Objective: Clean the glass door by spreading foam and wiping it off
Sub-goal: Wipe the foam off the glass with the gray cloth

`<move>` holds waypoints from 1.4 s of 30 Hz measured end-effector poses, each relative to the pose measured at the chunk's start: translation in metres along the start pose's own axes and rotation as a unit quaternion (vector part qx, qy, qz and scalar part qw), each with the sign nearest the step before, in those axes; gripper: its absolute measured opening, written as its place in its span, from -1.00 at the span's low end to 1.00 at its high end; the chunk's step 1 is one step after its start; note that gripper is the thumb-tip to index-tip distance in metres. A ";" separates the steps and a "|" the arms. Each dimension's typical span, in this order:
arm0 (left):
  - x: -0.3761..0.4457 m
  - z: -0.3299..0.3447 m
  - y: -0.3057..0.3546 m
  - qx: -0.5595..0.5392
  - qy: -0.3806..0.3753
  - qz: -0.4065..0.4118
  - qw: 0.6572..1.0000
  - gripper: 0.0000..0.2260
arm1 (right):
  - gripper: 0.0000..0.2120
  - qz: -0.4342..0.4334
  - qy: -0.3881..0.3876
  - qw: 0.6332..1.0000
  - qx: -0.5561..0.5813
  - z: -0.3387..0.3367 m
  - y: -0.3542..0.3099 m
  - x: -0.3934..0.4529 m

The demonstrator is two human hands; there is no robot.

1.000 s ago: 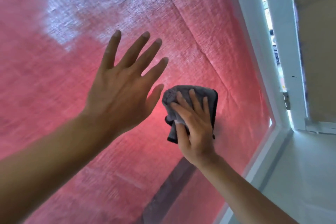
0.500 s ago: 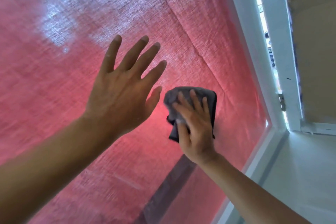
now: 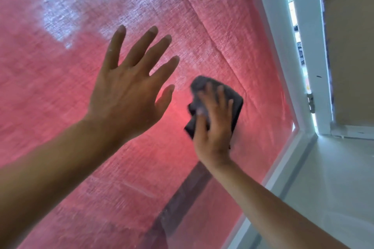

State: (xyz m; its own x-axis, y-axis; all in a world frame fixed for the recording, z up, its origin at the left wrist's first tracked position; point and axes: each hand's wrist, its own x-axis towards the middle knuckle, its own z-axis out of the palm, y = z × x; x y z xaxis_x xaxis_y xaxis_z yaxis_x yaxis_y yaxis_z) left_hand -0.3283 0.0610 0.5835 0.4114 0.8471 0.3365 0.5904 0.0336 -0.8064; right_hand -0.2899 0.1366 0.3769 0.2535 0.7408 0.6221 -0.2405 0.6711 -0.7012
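Glass (image 3: 60, 107) fills the left and middle of the view, tilted by the camera, with a red woven curtain seen through it and a whitish hazy patch (image 3: 66, 12), likely foam film, at the upper left. One left hand (image 3: 129, 91) is held up flat toward the pane, its fingers (image 3: 117, 46) straight and spread; whether contact is made cannot be told. Just to its right, one grey cloth (image 3: 232, 95) is pressed to the glass under the right hand (image 3: 214, 131), whose fingers (image 3: 220, 99) are laid over it, slightly curled and blurred. The hazy patch lies up and to the left of the cloth, well apart, so the coming stroke is judged to run that way; the left hand is nearer to it. At the right, one white door frame (image 3: 283, 66) and one hinge (image 3: 311, 103) are seen.
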 end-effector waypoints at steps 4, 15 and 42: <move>-0.001 -0.003 -0.001 -0.004 -0.016 -0.002 1.000 -0.57 | -0.53 0.182 0.114 0.976 0.028 -0.007 0.010 0.022; -0.022 -0.009 -0.003 -0.031 -0.006 0.001 0.999 -0.59 | -0.59 0.005 -0.060 0.998 -0.026 -0.014 -0.011 -0.011; -0.142 -0.011 0.045 0.058 0.003 -0.205 0.977 -0.50 | -0.64 -0.376 -0.255 0.891 -0.008 -0.015 -0.002 0.007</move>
State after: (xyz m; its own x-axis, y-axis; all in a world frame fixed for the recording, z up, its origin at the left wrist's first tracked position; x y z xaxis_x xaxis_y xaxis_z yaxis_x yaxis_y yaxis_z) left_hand -0.3532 -0.0639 0.5048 0.1608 0.7468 0.6453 0.6243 0.4294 -0.6526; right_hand -0.2741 0.1403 0.3773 -0.1220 0.0012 0.9925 -0.1669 0.9857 -0.0217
